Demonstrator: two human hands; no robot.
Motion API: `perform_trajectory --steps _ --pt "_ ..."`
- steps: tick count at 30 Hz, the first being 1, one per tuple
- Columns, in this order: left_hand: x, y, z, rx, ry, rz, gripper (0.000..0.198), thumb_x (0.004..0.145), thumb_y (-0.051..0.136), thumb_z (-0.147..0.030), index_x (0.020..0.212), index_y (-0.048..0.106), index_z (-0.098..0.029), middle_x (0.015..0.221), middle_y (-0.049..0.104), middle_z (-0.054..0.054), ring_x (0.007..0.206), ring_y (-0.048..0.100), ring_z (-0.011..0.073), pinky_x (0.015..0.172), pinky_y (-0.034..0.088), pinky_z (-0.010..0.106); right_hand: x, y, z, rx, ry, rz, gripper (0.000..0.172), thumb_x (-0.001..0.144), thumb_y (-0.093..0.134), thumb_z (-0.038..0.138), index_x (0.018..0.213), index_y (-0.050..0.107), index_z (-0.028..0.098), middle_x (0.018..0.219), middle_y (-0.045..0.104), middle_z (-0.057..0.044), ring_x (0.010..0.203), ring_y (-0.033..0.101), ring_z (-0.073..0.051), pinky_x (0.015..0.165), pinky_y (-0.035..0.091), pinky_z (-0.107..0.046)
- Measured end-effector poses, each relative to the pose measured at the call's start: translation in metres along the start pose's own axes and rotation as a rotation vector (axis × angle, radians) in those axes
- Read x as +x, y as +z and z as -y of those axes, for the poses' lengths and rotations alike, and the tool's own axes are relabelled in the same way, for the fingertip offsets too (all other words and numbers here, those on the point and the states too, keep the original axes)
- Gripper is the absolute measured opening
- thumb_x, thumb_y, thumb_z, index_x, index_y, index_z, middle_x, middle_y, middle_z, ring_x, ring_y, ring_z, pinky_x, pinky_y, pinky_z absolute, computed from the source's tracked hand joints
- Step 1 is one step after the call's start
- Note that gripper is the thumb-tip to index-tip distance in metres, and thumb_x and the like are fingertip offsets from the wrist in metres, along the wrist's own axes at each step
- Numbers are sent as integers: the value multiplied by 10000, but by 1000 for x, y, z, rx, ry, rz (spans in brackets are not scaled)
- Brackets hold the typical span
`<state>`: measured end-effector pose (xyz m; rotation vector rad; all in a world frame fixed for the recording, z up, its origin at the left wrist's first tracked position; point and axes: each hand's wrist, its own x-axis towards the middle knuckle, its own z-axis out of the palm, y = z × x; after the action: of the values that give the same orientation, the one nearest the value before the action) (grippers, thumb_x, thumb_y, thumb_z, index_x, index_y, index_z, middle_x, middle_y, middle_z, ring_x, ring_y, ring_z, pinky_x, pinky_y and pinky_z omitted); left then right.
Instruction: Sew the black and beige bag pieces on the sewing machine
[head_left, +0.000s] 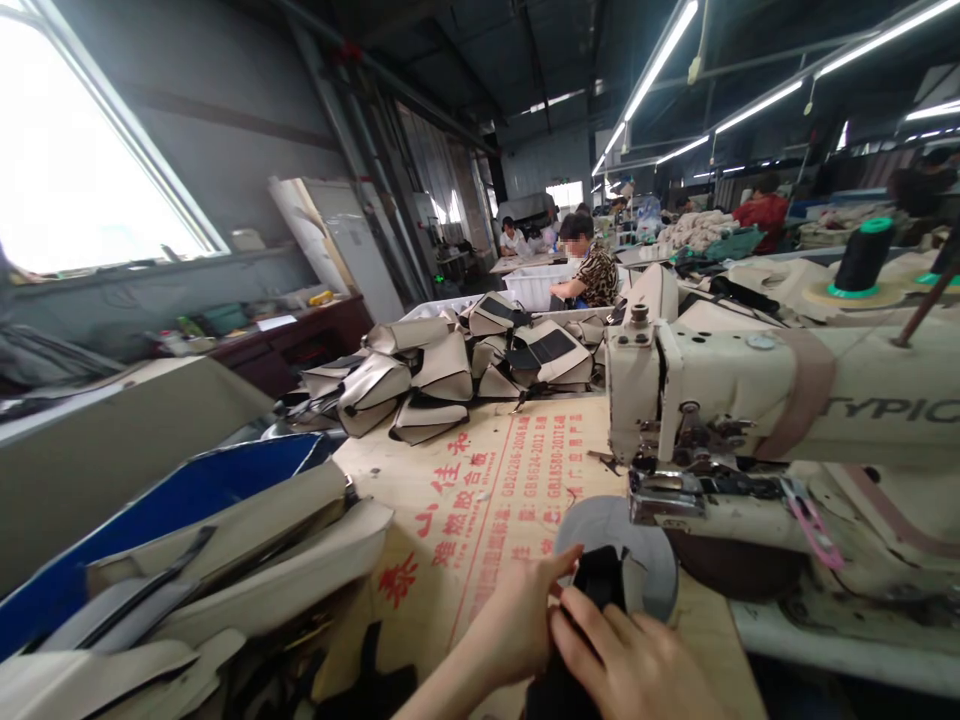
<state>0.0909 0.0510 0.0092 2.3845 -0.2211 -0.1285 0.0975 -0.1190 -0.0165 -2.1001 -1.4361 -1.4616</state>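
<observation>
The left hand (pixel 510 630) and right hand (pixel 622 665) hold a black cloth (pixel 600 580), fingers (pixel 577 610) clenched on it, with a gray cloth (pixel 645 540) just past the fingers and a sewing machine (pixel 720 400) beyond them.

Left hand (pixel 510 625) and right hand (pixel 626 660) on black fabric (pixel 598 580) beside a cream sewing machine (pixel 720 400).
Both hands pinched the fabric over a grey rounded piece (pixel 649 545) on a red-printed plywood tabletop (pixel 480 500); beige panels (pixel 442 365) lay piled farther along.
</observation>
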Motion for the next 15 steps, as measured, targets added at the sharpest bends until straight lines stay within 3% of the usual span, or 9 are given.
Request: perform_trajectory --steps 3,6,8,11,13,15 --pt "2 -2 4 -62 17 79 732 621 553 -134 1329 372 -172 1182 584 84 887 611 206 713 497 259 7 0 -2 122 176 63 341 914 207 140 934 546 151 763 621 -37 491 563 -133 400 379 -256" --pt "5 -6 10 -82 30 210 812 586 565 -138 1353 316 -231 1175 589 48 834 626 188 636 502 230 4 -7 -13 363 431 164 234 939 280 247 1016 494 192 813 625 10 601 600 -106 495 433 -197" --pt "7 -9 15 -13 60 218 818 571 531 -111 1351 321 -244 1161 601 37 842 624 180 680 500 236 0 -13 -18 421 323 252 189 895 342 212 977 512 223 848 624 33 641 596 -109 528 445 -198" --pt "13 -15 18 27 58 259 831 548 552 -113 1340 340 -252 1224 561 36 904 609 191 706 494 235 -7 -16 -20 208 -31 261 163 763 435 139 807 563 230 853 629 49 610 567 -155 429 406 -257" --pt "14 -22 13 51 -13 293 828 546 589 -145 1331 351 -260 1225 560 38 885 617 193 668 495 227 -13 -14 -17 82 -68 225 244 730 437 120 874 593 239 946 636 69 628 569 -159 418 406 -267" --pt "9 -29 -2 139 -35 302 689 584 606 -213 1256 458 -254 1142 614 35 843 626 192 658 489 229 -18 -10 -12 31 -16 235 381 755 395 134 1082 564 231 1123 586 65 667 576 -150 471 443 -271"
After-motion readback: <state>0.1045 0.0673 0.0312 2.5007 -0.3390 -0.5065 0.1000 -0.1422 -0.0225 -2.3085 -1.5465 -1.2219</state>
